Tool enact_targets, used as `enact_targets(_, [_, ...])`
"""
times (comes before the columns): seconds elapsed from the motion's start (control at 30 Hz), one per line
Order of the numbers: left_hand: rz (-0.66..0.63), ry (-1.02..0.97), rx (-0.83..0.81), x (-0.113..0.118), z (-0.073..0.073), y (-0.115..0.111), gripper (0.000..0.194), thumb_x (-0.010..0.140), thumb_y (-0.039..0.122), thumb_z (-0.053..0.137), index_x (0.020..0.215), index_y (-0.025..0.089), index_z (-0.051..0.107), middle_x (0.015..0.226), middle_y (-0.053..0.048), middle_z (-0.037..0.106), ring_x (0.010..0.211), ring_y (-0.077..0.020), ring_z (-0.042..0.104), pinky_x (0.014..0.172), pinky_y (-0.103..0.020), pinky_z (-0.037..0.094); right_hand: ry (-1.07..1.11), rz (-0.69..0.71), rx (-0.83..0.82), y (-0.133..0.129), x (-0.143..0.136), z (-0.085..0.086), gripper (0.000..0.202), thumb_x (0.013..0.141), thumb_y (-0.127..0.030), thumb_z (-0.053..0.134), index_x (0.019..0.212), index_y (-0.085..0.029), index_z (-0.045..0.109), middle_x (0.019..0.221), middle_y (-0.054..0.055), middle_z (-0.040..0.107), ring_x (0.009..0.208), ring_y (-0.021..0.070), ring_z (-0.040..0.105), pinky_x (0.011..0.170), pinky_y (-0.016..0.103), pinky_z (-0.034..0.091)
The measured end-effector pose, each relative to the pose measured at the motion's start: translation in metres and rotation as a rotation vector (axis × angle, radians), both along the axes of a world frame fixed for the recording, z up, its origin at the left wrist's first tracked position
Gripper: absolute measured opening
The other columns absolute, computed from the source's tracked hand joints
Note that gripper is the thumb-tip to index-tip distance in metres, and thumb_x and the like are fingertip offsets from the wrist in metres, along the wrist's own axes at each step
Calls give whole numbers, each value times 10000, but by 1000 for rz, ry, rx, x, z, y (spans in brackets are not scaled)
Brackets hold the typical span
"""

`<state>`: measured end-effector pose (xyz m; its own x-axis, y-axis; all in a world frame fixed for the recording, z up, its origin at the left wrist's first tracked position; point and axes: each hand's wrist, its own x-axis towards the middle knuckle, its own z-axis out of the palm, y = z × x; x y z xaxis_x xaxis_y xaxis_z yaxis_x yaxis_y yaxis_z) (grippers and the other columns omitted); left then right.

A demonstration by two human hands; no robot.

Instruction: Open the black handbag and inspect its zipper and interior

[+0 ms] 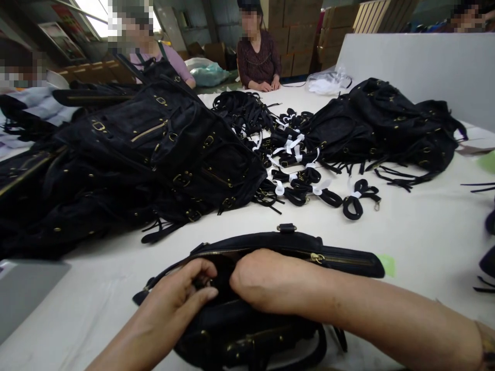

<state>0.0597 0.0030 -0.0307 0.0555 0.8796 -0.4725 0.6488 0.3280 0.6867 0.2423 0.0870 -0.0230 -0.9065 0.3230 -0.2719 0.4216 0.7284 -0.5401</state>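
A black handbag (247,324) with brass studs lies in front of me, its top unzipped. A brass zipper pull (317,257) sits at the right of the opening, by a long zipper end tab (353,260). My left hand (183,293) is at the left of the opening, fingers curled and thumb bent towards them; something dark shows between them, too unclear to name. My right hand (263,281) reaches into the opening, closed like a fist, its fingertips hidden inside the bag. A black handle (319,345) hangs at the near side.
Black bags are heaped at left (135,154) and right (390,123). Several coiled black straps (296,175) with white ties lie between them. A single tied strap (358,198) is nearer. A green paper (386,264) lies by the tab. Two people (258,56) are across the white table (96,304).
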Motion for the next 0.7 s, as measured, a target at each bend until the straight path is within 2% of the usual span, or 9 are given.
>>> enact_targets(0.1, [161,-351,-77,-5,-3,4,389,836,527,648,967,188,507,689,37,487,567,-84,413,488,-150,307,-2,64,26,-4,14,7,132,882,-17,587,894,-84,699,830,69,684,689,181,621,593,267,405])
enact_targets(0.2, [258,-512,-63,-13,-6,8,438,772,491,769,951,181,517,745,40,511,610,-64,433,525,-125,349,42,15,70,-6,23,7,140,850,2,570,896,-100,655,833,56,667,701,185,618,581,273,378])
enact_targets(0.33, [220,-544,-94,-19,-11,8,402,804,480,758,970,178,551,815,13,568,736,-98,511,634,-151,425,78,-128,115,-12,30,-5,206,746,12,567,889,-127,616,695,12,626,532,170,557,463,267,277])
enact_targets(0.47, [222,-486,-102,-11,-14,5,385,821,497,725,946,171,563,796,9,575,712,-100,501,616,-164,411,178,-78,157,-19,34,-8,248,669,35,565,838,-147,571,644,-25,576,475,143,501,444,261,260])
enact_targets(0.6, [226,-452,-87,-4,-10,7,365,838,491,698,949,171,564,803,7,588,724,-104,513,622,-168,418,188,-59,266,-18,31,-2,197,728,-3,583,857,-150,551,720,7,595,560,187,532,466,292,312])
enact_targets(0.7, [238,-464,-87,-4,-8,9,377,826,494,712,939,164,569,761,14,576,693,-99,508,614,-170,416,250,-100,337,-16,25,2,134,824,-37,600,876,-150,551,818,33,591,675,208,540,513,303,368])
